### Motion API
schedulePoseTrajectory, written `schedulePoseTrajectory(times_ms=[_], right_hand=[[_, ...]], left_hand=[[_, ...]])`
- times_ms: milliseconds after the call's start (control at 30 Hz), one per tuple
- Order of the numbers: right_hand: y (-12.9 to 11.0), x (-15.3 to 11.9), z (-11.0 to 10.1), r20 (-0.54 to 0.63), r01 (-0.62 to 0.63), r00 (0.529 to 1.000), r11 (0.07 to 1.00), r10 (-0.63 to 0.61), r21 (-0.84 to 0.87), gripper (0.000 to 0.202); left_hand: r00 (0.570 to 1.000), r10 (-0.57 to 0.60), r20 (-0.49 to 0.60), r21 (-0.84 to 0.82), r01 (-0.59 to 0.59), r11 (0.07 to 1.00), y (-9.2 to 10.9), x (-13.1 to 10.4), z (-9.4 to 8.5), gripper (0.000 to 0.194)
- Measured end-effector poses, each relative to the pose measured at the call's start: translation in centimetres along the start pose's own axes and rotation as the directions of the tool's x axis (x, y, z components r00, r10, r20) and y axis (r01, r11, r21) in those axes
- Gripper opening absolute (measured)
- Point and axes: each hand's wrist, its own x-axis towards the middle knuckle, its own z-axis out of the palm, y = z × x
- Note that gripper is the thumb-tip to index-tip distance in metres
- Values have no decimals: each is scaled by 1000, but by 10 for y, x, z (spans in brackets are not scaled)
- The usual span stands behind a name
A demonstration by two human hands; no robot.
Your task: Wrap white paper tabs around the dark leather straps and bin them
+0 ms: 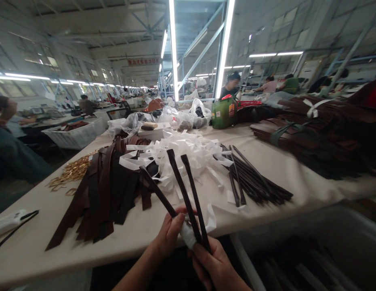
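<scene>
In front of me, over the table's near edge, both hands are closed on slim dark brown leather bag handles with flattened ends. My left hand (168, 234) pinches one leather handle (159, 192), which slants up to the left. Two more leather handles (182, 188) rise almost side by side from my right hand (215, 260), whose fingers wrap their lower part. Between the hands a white strip (188, 232) is bunched around the handles; which hand grips it I cannot tell. Beyond lies a tangled heap of white strips (190, 149), with a bundle of similar handles (257, 180) to its right.
Brown and black leather strips (99, 190) and gold metal rings (74, 171) lie left on the table (139, 232). A green container (224, 112) and plastic bags stand behind. Tied leather stacks (327, 133) lie right, above a white bin (336, 214). Several people work around.
</scene>
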Motion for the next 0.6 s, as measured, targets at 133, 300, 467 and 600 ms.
schedulePoseTrajectory(times_ms=[133,300,467,600], right_hand=[[-7,-5,0,-29,74,997,997,-73,17,53],[-13,-10,-9,27,24,999,987,-29,157,47],[-13,-11,-16,-58,55,997,972,-43,227,47],[-24,-13,-35,-220,156,969,970,-114,187,51]], left_hand=[[972,11,236,136,-44,990,9,-4,1,58],[917,-164,364,103,136,985,14,-5,2,43],[906,-154,393,305,29,952,22,-1,1,22],[882,-76,465,578,-238,780,18,-1,3,16]])
